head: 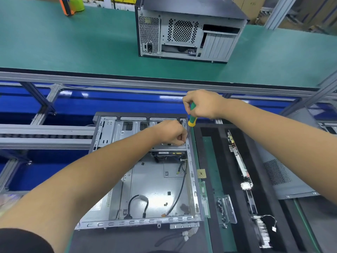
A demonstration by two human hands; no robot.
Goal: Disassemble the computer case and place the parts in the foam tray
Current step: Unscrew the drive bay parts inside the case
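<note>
At the near edge, loose cables (138, 205) are seen lying on the floor of the opened computer case (155, 181), which lies flat at the centre, just left of the black foam tray (204, 143). Parts already sit in the tray: a small chip (201, 173), a long green board (204, 198), a clear bracket with screws (227, 209) and a longer card (238, 161) further right.

Further in, the left hand (171, 132) is curled at the drive cage (168, 147) by the case's right wall; whether a screw is pinched there cannot be told. Just beyond it, a green-and-yellow screwdriver (192, 115) is gripped in the right hand (202, 105), tip down at that same wall.

A slip of the tip is judged the main risk, since the left fingers lie right beside it. A freed screw could also drop into the case among the cables, and the cage could sag once loosened if it is not supported.

At the far side, a second case (186, 31) stands on the green bench.
</note>
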